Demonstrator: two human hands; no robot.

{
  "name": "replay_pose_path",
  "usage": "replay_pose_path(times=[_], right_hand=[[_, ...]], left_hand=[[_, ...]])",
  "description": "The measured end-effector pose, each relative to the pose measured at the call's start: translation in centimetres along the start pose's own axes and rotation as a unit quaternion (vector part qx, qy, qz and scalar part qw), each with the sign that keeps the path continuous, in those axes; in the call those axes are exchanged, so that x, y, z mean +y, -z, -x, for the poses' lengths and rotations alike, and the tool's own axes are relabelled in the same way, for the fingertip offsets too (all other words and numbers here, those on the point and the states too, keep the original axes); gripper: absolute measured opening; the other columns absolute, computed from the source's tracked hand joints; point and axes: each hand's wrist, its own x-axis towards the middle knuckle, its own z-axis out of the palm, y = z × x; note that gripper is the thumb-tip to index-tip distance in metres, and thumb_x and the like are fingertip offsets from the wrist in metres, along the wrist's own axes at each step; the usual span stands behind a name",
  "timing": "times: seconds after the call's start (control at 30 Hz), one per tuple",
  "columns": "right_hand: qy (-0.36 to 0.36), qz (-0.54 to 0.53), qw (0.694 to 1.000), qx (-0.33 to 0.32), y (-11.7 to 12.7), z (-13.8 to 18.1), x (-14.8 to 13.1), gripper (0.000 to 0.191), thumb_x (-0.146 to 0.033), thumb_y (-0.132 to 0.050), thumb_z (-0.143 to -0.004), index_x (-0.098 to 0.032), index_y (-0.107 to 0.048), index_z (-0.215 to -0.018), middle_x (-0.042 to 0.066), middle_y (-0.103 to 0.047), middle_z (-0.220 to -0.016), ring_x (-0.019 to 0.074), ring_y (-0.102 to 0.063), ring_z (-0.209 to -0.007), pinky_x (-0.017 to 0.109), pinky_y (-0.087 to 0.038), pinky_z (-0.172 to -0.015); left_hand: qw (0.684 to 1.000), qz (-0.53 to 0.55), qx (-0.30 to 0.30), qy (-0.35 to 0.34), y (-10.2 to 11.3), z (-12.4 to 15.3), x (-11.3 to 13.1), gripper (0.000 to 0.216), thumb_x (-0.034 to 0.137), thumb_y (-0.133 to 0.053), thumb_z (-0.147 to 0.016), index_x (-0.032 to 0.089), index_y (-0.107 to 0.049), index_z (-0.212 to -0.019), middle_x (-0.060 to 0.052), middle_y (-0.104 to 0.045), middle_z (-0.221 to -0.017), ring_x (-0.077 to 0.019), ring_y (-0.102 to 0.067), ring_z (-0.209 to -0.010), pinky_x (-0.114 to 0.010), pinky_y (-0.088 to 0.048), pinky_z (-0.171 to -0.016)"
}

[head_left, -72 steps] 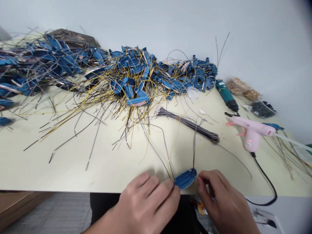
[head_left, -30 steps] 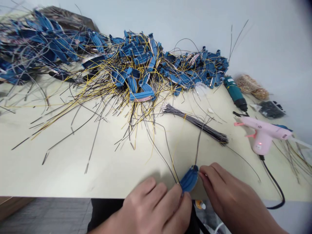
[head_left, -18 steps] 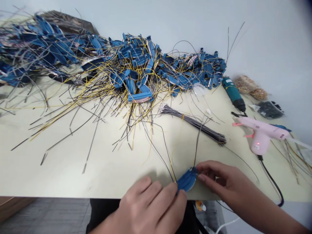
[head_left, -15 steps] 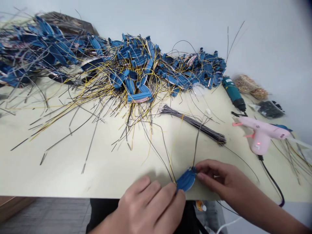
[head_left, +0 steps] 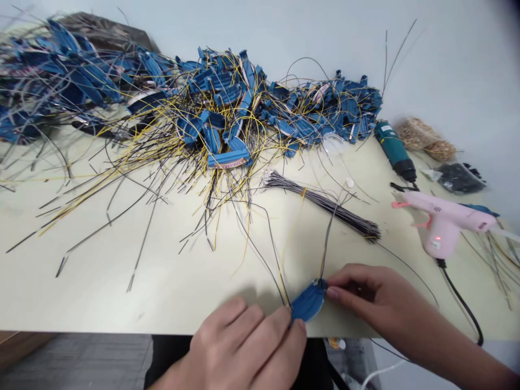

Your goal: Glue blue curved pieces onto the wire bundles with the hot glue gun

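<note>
A small blue curved piece with thin wires (head_left: 309,302) lies at the table's front edge, between my two hands. My left hand (head_left: 252,341) is closed on its left end, the fingertips partly hidden behind the knuckles. With thumb and forefinger, my right hand (head_left: 361,292) pinches its right end. Black and yellow wires run up from the left end of the piece, and grey wires (head_left: 328,238) rise from its right end. Just beyond lies a tied bundle of grey wires (head_left: 325,206).
Heaped blue pieces with tangled wires (head_left: 227,97) stretch along the back of the table (head_left: 93,298). On the right lie a pink glue gun (head_left: 447,216) with its cord, a teal power tool (head_left: 394,149), a bag of tan bits (head_left: 426,138) and a bag of black parts (head_left: 457,177).
The camera view has shifted slightly. Both hands keep their hold on the blue piece, which has barely moved.
</note>
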Motion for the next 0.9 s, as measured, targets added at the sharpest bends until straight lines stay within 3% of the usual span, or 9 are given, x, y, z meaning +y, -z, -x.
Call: replay_pose_path(times=[0.43,0.73,0.9], right_hand=[[-0.001,0.026,1.000,0.007,0.10,-0.15,-0.13,0.022,-0.048,-0.064,-0.084,-0.030,-0.076,-0.091,-0.004,-0.074,-0.084,0.0158,-0.066,-0.080,0.026,-0.047,-0.070],[-0.016,0.017,1.000,0.009,-0.10,-0.14,-0.27,0.024,-0.048,-0.065,-0.083,-0.028,-0.075,-0.093,-0.003,-0.073,-0.084,0.0167,-0.067,-0.080,0.027,-0.048,-0.070],[-0.020,0.025,0.999,0.011,-0.04,-0.04,-0.18,0.025,-0.048,-0.066,-0.083,-0.027,-0.075,-0.093,-0.003,-0.073,-0.082,0.0172,-0.067,-0.081,0.027,-0.048,-0.071]], left_hand=[[1.000,-0.015,-0.004,0.027,-0.22,-0.05,0.21,0.011,0.011,-0.066,-0.083,0.012,-0.070,-0.093,-0.006,-0.076,-0.084,-0.0151,-0.063,-0.056,-0.030,-0.045,-0.047],[1.000,-0.017,0.019,0.005,-0.51,0.15,-0.07,0.010,0.012,-0.066,-0.083,0.012,-0.070,-0.092,-0.006,-0.076,-0.081,-0.0145,-0.063,-0.053,-0.030,-0.044,-0.044],[1.000,-0.011,0.002,0.011,-0.17,-0.30,-0.03,0.009,0.009,-0.066,-0.082,0.011,-0.070,-0.090,-0.007,-0.076,-0.081,-0.0159,-0.064,-0.054,-0.030,-0.045,-0.044]])
